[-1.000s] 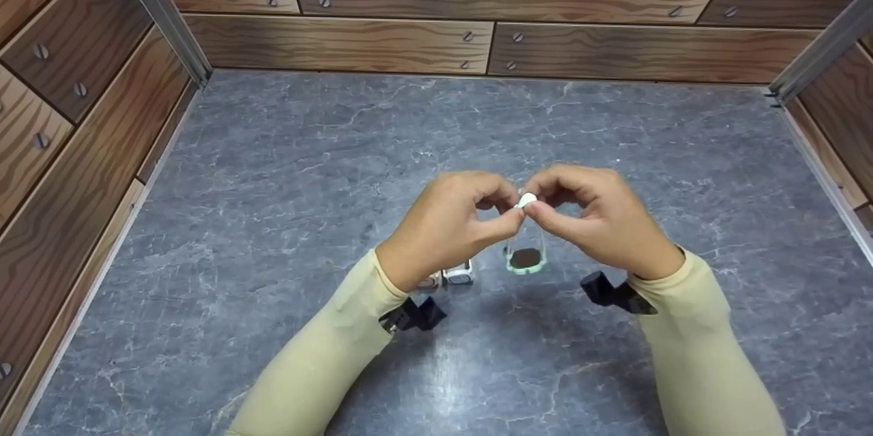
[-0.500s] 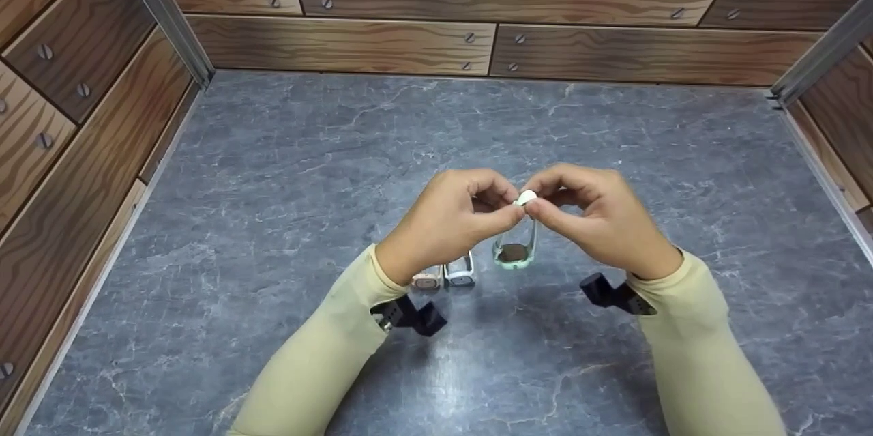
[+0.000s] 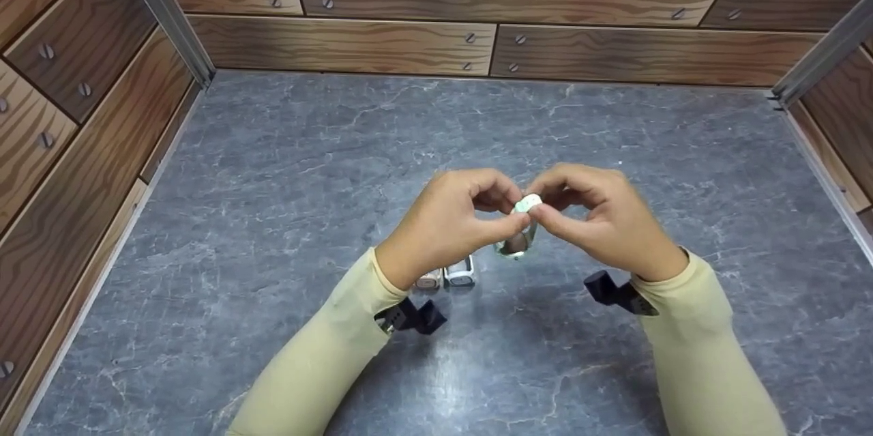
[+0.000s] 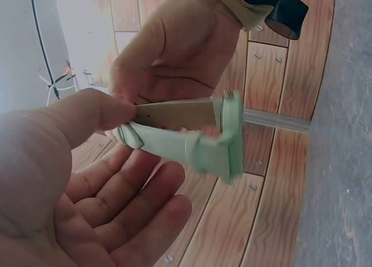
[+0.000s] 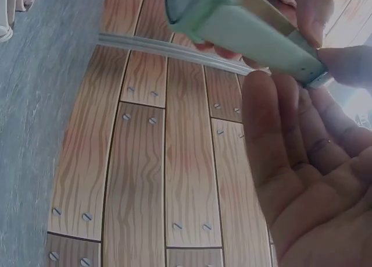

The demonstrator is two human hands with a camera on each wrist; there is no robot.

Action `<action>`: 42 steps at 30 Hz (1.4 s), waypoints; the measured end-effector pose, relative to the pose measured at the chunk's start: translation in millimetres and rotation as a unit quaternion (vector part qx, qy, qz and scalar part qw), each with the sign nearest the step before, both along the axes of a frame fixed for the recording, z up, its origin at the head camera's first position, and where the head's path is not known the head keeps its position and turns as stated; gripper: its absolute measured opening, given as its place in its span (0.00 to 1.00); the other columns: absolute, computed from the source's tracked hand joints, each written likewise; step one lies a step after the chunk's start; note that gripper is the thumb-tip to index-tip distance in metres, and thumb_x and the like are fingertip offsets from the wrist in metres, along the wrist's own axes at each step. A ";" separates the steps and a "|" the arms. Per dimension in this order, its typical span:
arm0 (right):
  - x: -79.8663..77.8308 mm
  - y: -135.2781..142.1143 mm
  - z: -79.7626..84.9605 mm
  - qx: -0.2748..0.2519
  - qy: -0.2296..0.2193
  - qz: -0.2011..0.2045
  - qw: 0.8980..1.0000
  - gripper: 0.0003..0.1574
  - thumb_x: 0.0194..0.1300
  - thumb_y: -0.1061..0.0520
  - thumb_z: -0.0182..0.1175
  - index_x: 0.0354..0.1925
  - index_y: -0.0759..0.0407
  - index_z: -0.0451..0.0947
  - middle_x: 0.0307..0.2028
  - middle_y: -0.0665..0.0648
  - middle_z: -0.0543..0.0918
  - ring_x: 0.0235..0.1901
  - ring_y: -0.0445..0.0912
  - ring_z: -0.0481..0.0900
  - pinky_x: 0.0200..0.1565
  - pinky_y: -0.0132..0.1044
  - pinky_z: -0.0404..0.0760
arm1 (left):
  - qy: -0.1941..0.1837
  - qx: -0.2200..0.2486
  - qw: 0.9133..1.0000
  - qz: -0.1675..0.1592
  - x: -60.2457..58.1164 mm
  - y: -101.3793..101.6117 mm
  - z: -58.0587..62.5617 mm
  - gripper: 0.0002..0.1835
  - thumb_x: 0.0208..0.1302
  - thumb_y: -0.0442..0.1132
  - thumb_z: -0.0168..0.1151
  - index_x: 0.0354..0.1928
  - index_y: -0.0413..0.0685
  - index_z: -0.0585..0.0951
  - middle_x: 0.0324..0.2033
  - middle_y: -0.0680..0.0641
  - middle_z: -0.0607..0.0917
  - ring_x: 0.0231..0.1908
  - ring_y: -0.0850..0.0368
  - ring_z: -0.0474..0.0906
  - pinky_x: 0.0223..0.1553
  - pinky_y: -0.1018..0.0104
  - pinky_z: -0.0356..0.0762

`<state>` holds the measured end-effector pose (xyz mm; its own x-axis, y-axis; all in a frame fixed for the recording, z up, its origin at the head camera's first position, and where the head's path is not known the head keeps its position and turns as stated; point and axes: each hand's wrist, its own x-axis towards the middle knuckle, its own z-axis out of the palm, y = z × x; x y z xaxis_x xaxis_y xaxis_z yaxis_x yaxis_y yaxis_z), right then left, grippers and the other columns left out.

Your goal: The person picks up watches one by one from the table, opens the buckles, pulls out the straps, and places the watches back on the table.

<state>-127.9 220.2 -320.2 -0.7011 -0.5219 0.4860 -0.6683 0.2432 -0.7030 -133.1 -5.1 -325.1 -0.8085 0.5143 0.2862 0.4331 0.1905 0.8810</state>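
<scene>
Head view: left hand (image 3: 460, 214) and right hand (image 3: 593, 214) are both pinching the mint-green wristwatch (image 3: 528, 204) by its strap end, case (image 3: 516, 245) dangling below the grip. White watch (image 3: 460, 275) and pinkish watch (image 3: 428, 279) sit on the marbled table (image 3: 327, 149), left of the green one. Left wrist view: thumb (image 4: 99, 110) on the strap end, case well clear of the fingertips. Right wrist view: same pinch, case out past the fingers

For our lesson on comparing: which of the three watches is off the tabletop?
The green watch, pinched aloft by the left hand and right hand; the white watch and pinkish watch rest side by side on the tabletop.
</scene>
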 end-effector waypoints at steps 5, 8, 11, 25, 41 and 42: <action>1.1 -0.4 0.2 0.012 -0.010 -0.013 1.000 0.12 0.66 0.72 0.64 0.43 0.57 0.84 0.37 0.52 0.87 0.33 0.43 0.85 0.37 0.32 0.85 | 0.007 -0.015 1.000 0.000 -0.7 2.0 -0.3 0.04 0.67 0.40 0.71 0.38 0.47 0.87 0.31 0.55 0.87 0.34 0.66 0.84 0.44 0.70 0.84; 1.8 -1.3 0.4 0.018 0.007 -0.028 0.999 0.12 0.66 0.71 0.65 0.41 0.56 0.85 0.36 0.51 0.87 0.32 0.42 0.84 0.35 0.31 0.84 | 0.008 -0.010 1.000 -0.001 -0.9 3.4 -0.9 0.04 0.67 0.38 0.71 0.39 0.46 0.88 0.31 0.54 0.88 0.33 0.66 0.84 0.42 0.71 0.84; 2.3 -3.3 0.1 0.013 0.028 -0.042 0.999 0.11 0.66 0.71 0.65 0.40 0.57 0.84 0.34 0.50 0.86 0.31 0.41 0.82 0.33 0.29 0.83 | 0.005 0.009 1.000 0.000 -0.8 4.0 -1.2 0.04 0.67 0.37 0.71 0.40 0.45 0.88 0.32 0.53 0.89 0.33 0.66 0.85 0.41 0.70 0.85; 3.0 -8.9 -0.5 -0.043 -0.013 -0.039 0.998 0.08 0.70 0.72 0.60 0.44 0.65 0.82 0.35 0.56 0.84 0.30 0.43 0.81 0.33 0.31 0.84 | 0.002 0.061 0.998 0.018 0.1 3.7 -0.4 0.05 0.67 0.36 0.71 0.42 0.44 0.88 0.33 0.51 0.89 0.32 0.63 0.85 0.38 0.66 0.86; 4.7 0.5 2.4 0.083 0.059 -0.062 0.993 0.13 0.62 0.70 0.66 0.39 0.53 0.84 0.36 0.46 0.86 0.34 0.39 0.82 0.35 0.30 0.84 | 0.028 -0.021 0.999 -0.002 2.7 6.8 -3.1 0.03 0.68 0.37 0.70 0.39 0.46 0.88 0.28 0.55 0.89 0.28 0.69 0.85 0.36 0.72 0.84; 4.5 0.1 1.9 0.073 0.050 -0.060 0.994 0.13 0.62 0.70 0.66 0.39 0.54 0.84 0.36 0.47 0.86 0.35 0.40 0.82 0.36 0.30 0.84 | 0.023 -0.018 1.000 0.000 2.5 6.8 -3.2 0.03 0.68 0.37 0.70 0.39 0.46 0.88 0.29 0.55 0.89 0.29 0.69 0.85 0.37 0.72 0.84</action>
<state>-123.5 220.3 -318.3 -0.7145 -0.5070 0.4822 -0.6934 0.4207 -0.5851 -130.6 1.7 -328.4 -0.7956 0.5242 0.3037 0.4722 0.2224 0.8530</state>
